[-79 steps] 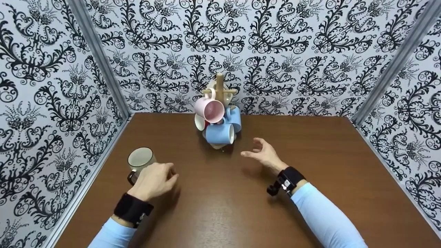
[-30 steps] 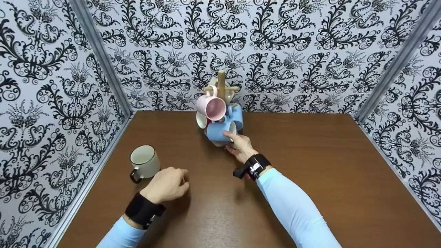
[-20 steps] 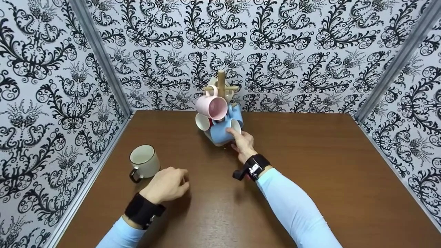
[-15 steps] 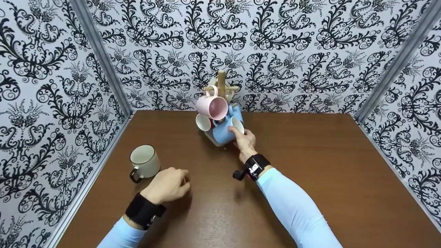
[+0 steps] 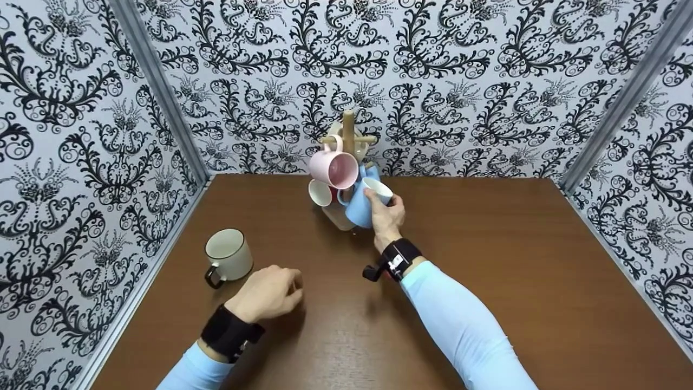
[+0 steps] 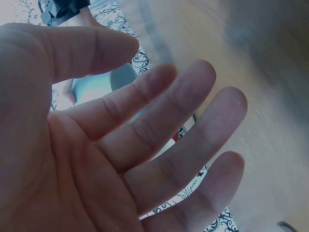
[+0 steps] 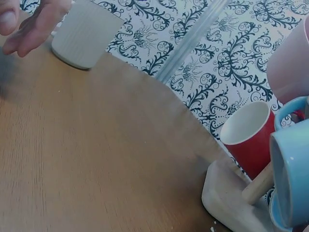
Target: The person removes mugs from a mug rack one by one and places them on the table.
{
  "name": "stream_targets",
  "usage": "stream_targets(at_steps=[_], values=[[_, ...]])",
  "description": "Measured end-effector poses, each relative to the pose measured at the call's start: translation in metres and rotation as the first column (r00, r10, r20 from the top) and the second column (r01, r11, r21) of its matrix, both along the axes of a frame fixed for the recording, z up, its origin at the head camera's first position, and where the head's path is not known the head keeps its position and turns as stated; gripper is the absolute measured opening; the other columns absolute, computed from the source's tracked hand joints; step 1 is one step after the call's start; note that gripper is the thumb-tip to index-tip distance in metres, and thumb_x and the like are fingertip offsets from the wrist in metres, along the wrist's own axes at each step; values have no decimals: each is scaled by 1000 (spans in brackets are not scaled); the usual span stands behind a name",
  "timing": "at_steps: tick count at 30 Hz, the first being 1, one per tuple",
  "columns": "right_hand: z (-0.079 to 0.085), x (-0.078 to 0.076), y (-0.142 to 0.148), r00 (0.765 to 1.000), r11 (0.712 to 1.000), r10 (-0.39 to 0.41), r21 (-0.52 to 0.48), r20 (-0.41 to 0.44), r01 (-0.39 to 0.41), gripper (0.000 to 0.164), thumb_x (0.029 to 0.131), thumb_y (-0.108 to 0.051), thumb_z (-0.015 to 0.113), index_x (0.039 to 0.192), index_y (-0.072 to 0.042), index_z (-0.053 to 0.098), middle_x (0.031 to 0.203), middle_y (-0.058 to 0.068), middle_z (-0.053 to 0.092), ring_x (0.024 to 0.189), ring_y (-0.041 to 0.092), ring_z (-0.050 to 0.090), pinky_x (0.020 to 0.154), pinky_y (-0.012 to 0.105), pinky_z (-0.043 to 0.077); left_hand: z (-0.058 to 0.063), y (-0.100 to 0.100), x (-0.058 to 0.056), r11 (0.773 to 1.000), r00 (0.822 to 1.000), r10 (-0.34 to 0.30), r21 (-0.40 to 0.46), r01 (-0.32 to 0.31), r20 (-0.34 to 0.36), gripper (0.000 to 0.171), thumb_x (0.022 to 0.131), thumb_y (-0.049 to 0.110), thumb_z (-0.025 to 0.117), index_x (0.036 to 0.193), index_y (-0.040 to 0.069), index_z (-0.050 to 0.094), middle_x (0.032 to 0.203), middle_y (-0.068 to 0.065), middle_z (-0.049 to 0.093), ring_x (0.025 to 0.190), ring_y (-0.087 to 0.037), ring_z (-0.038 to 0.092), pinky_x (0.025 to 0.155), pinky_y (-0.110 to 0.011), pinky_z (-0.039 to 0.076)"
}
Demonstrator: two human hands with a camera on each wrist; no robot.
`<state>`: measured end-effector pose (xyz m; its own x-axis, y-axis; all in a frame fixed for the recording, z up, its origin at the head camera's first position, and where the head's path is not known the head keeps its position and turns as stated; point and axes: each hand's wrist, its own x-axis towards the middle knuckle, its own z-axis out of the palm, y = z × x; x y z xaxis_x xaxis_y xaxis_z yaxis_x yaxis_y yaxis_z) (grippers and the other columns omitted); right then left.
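My right hand [image 5: 389,218] grips a light blue mug [image 5: 360,210] by its body near the rim, thumb on the near side. The mug tilts with its white mouth up and right, beside the wooden mug tree [image 5: 348,125]; whether its handle still touches a peg cannot be told. In the right wrist view, the blue mug [image 7: 298,169] fills the right edge. My left hand [image 5: 266,294] hovers over the table with loosely bent fingers and nothing in it; its palm [image 6: 96,159] shows in the left wrist view. Left of it stands a cream mug [image 5: 231,261] with a dark handle.
On the tree hang a pink mug [image 5: 327,167], a red mug [image 7: 251,150] with white inside, another blue mug [image 5: 371,172] and a pale one behind. The tree's base [image 7: 224,193] rests on the brown table [image 5: 487,260]. Patterned walls [image 5: 460,81] enclose it.
My right hand has reached to the tree, taken hold of the front blue mug and turned it mouth-upward, shifting it slightly right. My left hand has moved a little right, away from the cream mug.
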<state>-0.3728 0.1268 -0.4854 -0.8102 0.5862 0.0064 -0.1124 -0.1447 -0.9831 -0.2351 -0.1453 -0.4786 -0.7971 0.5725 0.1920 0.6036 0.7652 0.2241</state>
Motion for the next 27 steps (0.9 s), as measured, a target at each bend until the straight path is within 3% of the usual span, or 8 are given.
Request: stream_targets(at_steps=[3, 11, 20, 27], values=[[1, -1, -2, 1000, 1000, -3, 1, -14, 3, 60, 78, -33, 89, 123, -2, 65, 123, 17, 69, 114, 30, 61, 103, 40, 46, 0, 0, 1, 1000, 1000, -10, 6, 10, -7, 5, 87, 20, 72, 88, 15, 74, 73, 6, 70, 65, -13, 64, 58, -36, 52], [6, -3, -4, 1000, 1000, 23, 1, 15, -23, 74, 85, -50, 78, 139, -4, 59, 129, 17, 65, 119, 32, 59, 106, 41, 46, -1, -1, 2, 1000, 1000, 4, -9, -4, -16, 6, 90, 22, 72, 88, 17, 74, 73, 7, 68, 66, -14, 64, 59, -36, 52], [10, -6, -3, 998, 998, 55, -2, 7, -55, 64, 75, -41, 92, 122, -4, 68, 114, 15, 71, 98, 30, 69, 86, 39, 58, -1, 0, 4, 1000, 999, -12, -2, 12, -34, 5, 89, 18, 72, 84, 17, 71, 70, 7, 65, 63, -15, 63, 56, -36, 51], [11, -5, -3, 997, 997, 72, -6, 21, -72, 62, 72, -39, 92, 119, -5, 69, 109, 14, 73, 91, 27, 70, 79, 36, 59, -3, 2, 2, 1000, 999, -19, -4, 19, -33, 4, 89, 18, 71, 85, 17, 71, 70, 9, 64, 64, -15, 63, 57, -36, 51]])
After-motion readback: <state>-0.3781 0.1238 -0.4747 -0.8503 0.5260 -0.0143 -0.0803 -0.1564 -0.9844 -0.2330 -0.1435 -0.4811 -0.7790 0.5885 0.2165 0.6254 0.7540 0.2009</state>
